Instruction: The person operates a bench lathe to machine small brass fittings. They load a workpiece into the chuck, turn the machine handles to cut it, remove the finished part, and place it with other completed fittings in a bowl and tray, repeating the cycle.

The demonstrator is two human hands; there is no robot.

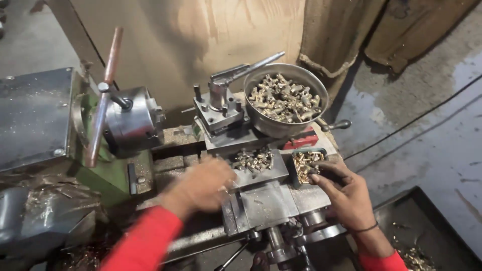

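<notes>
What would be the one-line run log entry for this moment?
left hand: blurred, by loose brass parts | right hand: fingers in small tray | round bowl: full | lathe chuck: empty

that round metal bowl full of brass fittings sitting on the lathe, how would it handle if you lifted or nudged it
The metal bowl is heaped with brass fittings, so it would probably feel heavy for its size. It looks rigid, unlikely to flex. Its rounded underside rests on the machine's uneven top, so a sideways push might rock or tip it, and the loose pieces could slide and spill.
</notes>
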